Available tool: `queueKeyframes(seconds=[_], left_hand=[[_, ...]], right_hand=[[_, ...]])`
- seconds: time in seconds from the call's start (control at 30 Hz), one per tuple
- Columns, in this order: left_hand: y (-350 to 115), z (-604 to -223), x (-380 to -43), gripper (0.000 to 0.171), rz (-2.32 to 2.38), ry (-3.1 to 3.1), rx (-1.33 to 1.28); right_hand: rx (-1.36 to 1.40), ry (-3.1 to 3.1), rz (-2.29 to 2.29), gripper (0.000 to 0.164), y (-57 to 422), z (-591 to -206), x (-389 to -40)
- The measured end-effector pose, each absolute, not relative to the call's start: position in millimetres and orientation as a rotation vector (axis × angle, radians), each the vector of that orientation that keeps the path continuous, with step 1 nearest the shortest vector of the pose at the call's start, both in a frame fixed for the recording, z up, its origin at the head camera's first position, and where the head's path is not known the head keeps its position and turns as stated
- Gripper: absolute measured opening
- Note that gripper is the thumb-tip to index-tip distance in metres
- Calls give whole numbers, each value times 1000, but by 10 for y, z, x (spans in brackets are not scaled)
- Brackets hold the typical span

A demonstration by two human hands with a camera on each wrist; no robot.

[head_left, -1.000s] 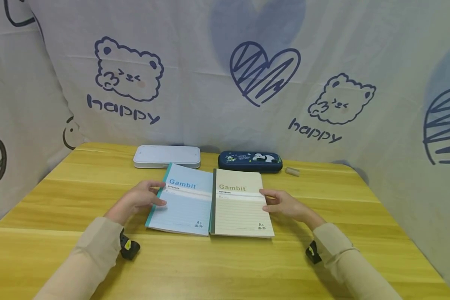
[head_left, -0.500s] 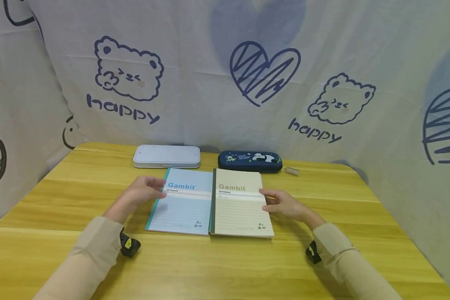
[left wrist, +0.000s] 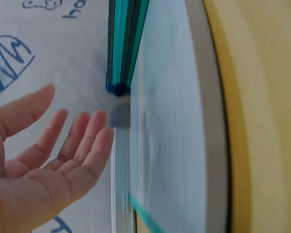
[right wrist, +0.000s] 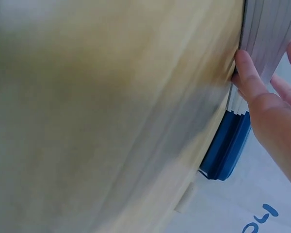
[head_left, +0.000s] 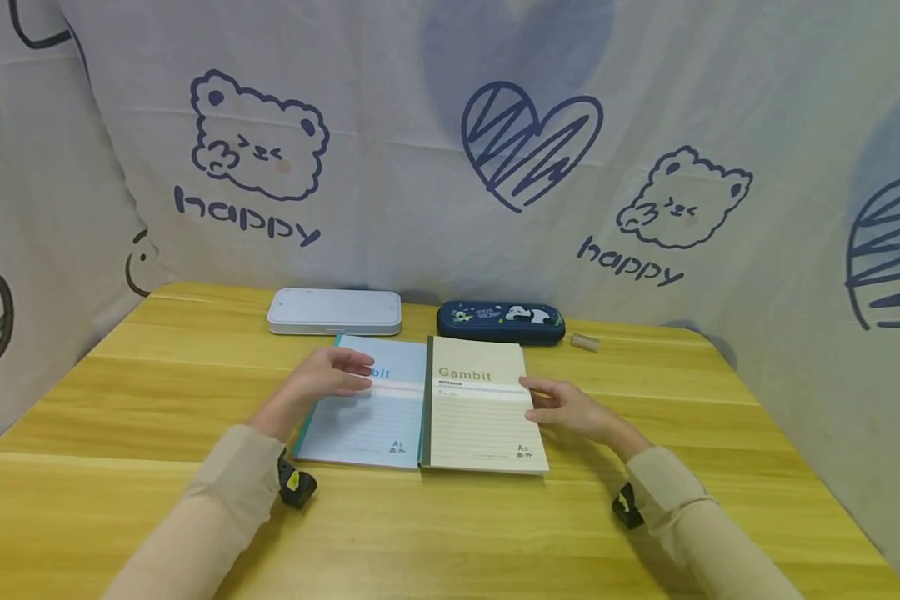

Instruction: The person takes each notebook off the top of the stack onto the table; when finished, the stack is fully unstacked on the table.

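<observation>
Blue Gambit notebook [head_left: 360, 429] lies flat on the worktop [head_left: 450, 533] below the left grip [head_left: 328, 375], whose fingers are loosely extended, thumb apart from them, with nothing held. Seen from the head, those fingers hide the first letters of the printed name; the left wrist view shows the fingertips clear of the cover.

Cream Gambit notebook [head_left: 487, 433] lies between the two grips, nearer the right one, just beside the blue one. It tops a stack whose teal and dark spines [left wrist: 126, 43] face the left grip. Thumb and fingers of the right grip [head_left: 570, 410] are spread apart, their tips resting against the stack's opposite side, where layered page edges [right wrist: 269, 34] show; they are not wrapped round it.

Beyond the left grip sits a white case [head_left: 333, 312]. Past the stack, farther out than the right grip, is a navy panda-print pencil case [head_left: 498, 323], with a small beige piece [head_left: 585, 342] just to its right. Farthest from both grips hangs a white curtain [head_left: 390, 233] printed with bears, hearts and "happy". Behind the left grip, a black wrist device [head_left: 297, 482] shows beside a beige sleeve [head_left: 210, 517].
</observation>
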State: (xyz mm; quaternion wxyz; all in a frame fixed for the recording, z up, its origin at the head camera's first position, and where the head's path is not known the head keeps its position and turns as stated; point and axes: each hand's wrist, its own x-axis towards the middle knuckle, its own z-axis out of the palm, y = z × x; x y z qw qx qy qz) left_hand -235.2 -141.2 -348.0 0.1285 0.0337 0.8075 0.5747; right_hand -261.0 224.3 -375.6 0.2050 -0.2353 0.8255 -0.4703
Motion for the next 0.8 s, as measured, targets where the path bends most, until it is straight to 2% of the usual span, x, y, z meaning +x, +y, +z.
queueKeyframes(seconds=[0.23,0.8], left_hand=[[-1107,-3486,-2394,43,1698,2313,94],[-618,-3530,-2401,62,1595,2272,43]], right_hand=[[-630,2265,-1345,62,2245,-3758,-2586],[-588,2301,-1349,57,2229,-3753,-2570]])
